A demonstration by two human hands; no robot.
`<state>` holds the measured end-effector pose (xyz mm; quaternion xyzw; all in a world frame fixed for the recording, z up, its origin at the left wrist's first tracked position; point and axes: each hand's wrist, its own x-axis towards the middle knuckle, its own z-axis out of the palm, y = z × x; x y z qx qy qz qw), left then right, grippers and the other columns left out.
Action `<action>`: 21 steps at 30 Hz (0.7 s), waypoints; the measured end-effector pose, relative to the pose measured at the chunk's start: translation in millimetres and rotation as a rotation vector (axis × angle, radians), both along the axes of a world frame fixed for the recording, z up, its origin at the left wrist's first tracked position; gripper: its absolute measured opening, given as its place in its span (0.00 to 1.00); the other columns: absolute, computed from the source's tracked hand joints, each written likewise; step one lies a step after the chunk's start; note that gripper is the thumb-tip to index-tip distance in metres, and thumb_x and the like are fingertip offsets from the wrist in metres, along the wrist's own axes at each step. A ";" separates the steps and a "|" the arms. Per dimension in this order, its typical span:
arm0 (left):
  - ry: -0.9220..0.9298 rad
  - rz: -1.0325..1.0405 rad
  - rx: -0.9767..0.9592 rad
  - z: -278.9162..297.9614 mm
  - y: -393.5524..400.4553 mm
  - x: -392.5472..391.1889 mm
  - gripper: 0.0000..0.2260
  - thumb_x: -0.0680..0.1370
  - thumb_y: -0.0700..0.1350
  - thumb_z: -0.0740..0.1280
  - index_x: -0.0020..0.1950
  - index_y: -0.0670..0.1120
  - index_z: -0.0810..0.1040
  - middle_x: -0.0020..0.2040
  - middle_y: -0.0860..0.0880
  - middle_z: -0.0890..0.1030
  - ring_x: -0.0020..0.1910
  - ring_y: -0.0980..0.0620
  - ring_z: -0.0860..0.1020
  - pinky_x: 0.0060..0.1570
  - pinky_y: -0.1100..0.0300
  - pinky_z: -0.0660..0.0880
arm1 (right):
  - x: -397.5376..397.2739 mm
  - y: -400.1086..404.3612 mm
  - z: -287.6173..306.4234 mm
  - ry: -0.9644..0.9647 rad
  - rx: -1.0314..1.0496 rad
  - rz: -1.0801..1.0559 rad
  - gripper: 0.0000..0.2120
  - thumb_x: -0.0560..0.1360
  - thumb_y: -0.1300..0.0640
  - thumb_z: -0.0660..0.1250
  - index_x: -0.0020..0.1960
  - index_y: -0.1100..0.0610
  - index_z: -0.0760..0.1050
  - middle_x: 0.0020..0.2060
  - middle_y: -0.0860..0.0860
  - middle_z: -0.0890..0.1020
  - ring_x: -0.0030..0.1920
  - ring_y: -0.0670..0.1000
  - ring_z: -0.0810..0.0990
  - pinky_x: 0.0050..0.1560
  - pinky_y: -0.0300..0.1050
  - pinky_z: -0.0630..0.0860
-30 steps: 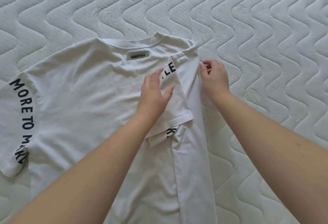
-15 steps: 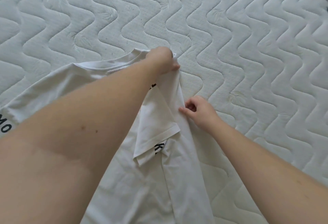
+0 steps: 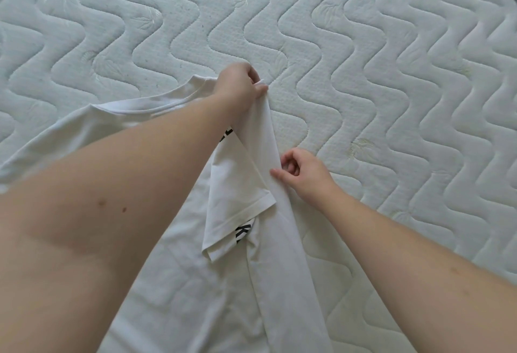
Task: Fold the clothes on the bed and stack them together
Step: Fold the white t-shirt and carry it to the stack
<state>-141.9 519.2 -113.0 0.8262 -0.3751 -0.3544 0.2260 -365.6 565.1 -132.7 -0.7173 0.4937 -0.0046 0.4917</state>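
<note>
Head view: your left hand point(image 3: 237, 87) fingers pinch the white T-shirt point(image 3: 173, 282) shoulder corner; right hand point(image 3: 303, 175) fingers pinch the folded edge just below. Shirt lies on the bed point(image 3: 391, 73). Risk: uneven pull skews the crease, and the tucked sleeve point(image 3: 237, 212) beside your right fingers slips out.

head cam, looks fwd/down, close over mattress point(image 3: 363, 45)
</note>
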 end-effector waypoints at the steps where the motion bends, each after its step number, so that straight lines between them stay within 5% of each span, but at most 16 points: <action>1: 0.042 0.038 -0.037 0.1 2.3 -0.9 0.11 0.76 0.51 0.72 0.54 0.48 0.76 0.49 0.53 0.79 0.47 0.53 0.77 0.43 0.60 0.70 | 0.8 -0.1 -1.3 0.007 -0.020 0.008 0.06 0.74 0.55 0.73 0.45 0.53 0.75 0.35 0.46 0.73 0.35 0.43 0.70 0.40 0.40 0.67; 7: 0.107 0.102 -0.106 9.2 8.3 -3.8 0.14 0.77 0.46 0.71 0.60 0.50 0.73 0.46 0.54 0.79 0.45 0.54 0.79 0.35 0.64 0.72 | 0.7 -1.9 -1.7 0.041 -0.074 0.039 0.04 0.79 0.56 0.65 0.49 0.56 0.76 0.39 0.48 0.74 0.36 0.41 0.70 0.38 0.33 0.64; 11: -0.107 0.098 -0.196 18.3 13.1 -6.7 0.11 0.78 0.46 0.66 0.61 0.49 0.74 0.52 0.51 0.79 0.51 0.51 0.77 0.52 0.56 0.74 | -0.8 -1.7 1.1 0.032 -0.068 0.006 0.02 0.80 0.56 0.63 0.52 0.54 0.71 0.38 0.46 0.73 0.36 0.42 0.70 0.37 0.34 0.66; 16: -0.276 0.015 -0.355 33.3 74.4 -19.2 0.14 0.79 0.44 0.61 0.64 0.46 0.74 0.59 0.48 0.77 0.60 0.49 0.74 0.61 0.55 0.69 | 1.7 1.9 1.9 0.003 -0.091 -0.008 0.05 0.80 0.55 0.63 0.52 0.55 0.69 0.37 0.45 0.71 0.38 0.47 0.70 0.42 0.39 0.63; 21: -0.514 -0.253 -0.277 22.8 178.4 -67.8 0.25 0.79 0.47 0.61 0.76 0.45 0.64 0.76 0.44 0.65 0.76 0.44 0.62 0.73 0.50 0.57 | 3.3 8.9 10.4 0.027 -0.027 -0.002 0.20 0.74 0.50 0.73 0.58 0.55 0.68 0.38 0.47 0.72 0.39 0.47 0.72 0.44 0.41 0.69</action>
